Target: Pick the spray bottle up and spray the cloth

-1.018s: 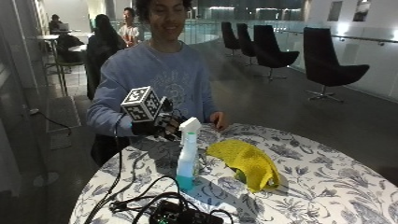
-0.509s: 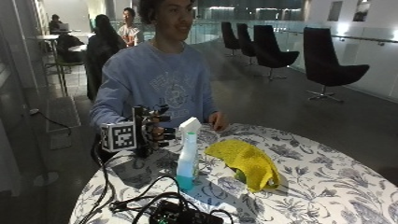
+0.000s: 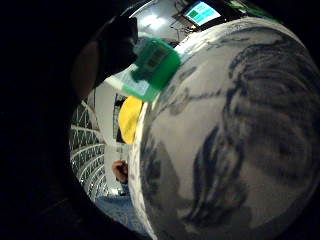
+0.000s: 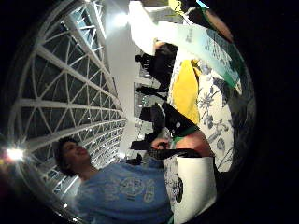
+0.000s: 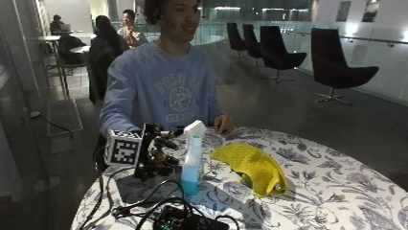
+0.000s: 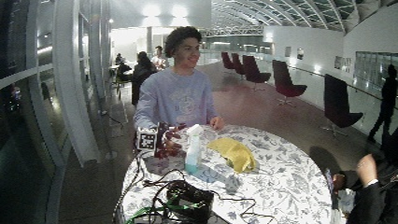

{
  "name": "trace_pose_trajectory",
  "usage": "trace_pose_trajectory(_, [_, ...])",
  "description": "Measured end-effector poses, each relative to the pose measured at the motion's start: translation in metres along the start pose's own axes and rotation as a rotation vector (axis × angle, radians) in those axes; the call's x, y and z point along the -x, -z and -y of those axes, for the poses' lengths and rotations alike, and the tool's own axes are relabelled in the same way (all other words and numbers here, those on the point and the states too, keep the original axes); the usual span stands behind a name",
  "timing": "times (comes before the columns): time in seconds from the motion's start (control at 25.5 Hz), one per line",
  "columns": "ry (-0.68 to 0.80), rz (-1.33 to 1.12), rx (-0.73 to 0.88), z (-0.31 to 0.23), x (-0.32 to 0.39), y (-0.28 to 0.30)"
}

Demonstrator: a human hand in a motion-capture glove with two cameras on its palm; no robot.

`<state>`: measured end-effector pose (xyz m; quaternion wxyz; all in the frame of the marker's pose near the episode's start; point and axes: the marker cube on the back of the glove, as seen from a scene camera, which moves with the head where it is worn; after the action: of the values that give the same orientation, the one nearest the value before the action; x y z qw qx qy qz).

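The spray bottle (image 5: 191,160) stands on the table (image 5: 331,191), near the yellow cloth (image 5: 252,165). The gloved right hand (image 5: 156,153) is just beside the bottle, fingers loosely curled, holding nothing.

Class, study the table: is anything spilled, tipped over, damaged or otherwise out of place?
Nothing stands out. The spray bottle stands upright on the table, the yellow cloth lies crumpled beside it, and the gloved right hand is beside the bottle.

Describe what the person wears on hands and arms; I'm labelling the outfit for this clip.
The right hand wears a black glove with black straps and rig parts over the fingers. The left hand is bare. Both arms are covered by the long sleeves of a light blue sweatshirt with a pale printed emblem on the chest.
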<state>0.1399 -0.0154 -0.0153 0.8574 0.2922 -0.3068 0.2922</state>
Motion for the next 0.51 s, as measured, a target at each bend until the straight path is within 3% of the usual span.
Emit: trace_pose_trajectory(0.51, [-0.052,-0.088,0.002,0.064,-0.014,-0.033])
